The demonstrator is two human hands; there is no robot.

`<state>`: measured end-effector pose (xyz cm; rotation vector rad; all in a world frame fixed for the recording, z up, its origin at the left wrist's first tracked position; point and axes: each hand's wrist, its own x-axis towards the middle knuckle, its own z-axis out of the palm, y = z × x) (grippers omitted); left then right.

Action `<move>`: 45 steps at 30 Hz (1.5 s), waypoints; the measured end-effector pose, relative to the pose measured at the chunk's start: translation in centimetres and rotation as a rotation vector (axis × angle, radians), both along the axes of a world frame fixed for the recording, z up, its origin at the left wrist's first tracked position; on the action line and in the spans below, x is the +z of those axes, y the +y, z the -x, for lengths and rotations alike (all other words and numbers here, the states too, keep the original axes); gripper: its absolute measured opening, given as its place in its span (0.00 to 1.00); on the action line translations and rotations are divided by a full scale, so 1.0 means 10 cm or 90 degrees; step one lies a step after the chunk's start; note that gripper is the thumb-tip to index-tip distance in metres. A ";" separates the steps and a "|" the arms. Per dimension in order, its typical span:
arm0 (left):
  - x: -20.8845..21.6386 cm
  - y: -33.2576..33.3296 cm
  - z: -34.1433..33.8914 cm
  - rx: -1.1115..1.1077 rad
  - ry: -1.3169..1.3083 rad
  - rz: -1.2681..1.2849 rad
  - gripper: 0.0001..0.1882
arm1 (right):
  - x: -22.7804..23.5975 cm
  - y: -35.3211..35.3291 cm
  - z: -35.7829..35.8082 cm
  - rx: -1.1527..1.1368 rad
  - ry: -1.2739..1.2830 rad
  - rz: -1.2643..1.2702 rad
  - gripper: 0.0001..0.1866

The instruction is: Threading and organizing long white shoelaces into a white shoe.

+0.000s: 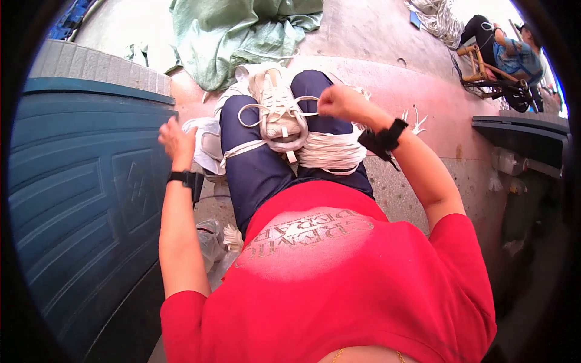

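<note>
A cream-white sneaker lies between my thighs, toe toward me, with white laces threaded through it. A lace loop sticks out to its left, and more lace runs right to my right hand. That hand is closed, its fingers pinched on the shoelace. My left hand is raised at the left, fingers loosely bent and apart, with nothing visible in it. Just beside it is another white-and-grey shoe, partly hidden by my leg. A thick bundle of white laces lies across my right thigh.
A blue panelled door or cabinet stands close on my left. Green cloth is heaped ahead. At the far right a person sits by a bamboo-coloured frame, near a white lace pile. A dark shelf stands right.
</note>
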<state>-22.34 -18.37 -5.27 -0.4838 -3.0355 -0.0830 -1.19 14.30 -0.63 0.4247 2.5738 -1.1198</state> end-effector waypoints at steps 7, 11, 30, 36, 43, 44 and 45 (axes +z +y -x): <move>-0.39 -0.54 -0.12 0.106 -0.214 -0.047 0.23 | -0.20 -0.39 -0.30 0.206 0.143 -0.263 0.04; -0.11 -0.69 0.11 0.154 -0.130 -0.052 0.17 | -0.15 -0.36 -0.19 0.225 0.042 -0.258 0.05; 1.78 0.42 -0.49 -0.003 -0.372 -0.789 0.21 | 2.09 1.06 -0.92 -0.192 0.734 0.933 0.08; 1.74 1.02 -0.81 -0.180 -0.383 -0.628 0.24 | 0.66 -0.81 0.01 0.026 0.186 0.436 0.18; 1.13 0.57 -0.59 -0.094 -0.612 -0.894 0.12 | 0.23 -1.31 0.46 -0.159 0.215 0.210 0.26; 0.97 0.47 -0.53 0.017 -0.582 -0.944 0.09 | 0.20 -1.25 0.43 -0.164 0.207 0.241 0.26; 0.78 0.42 -0.56 0.113 -0.611 -0.888 0.07 | 0.17 -1.18 0.41 -0.183 0.187 0.251 0.26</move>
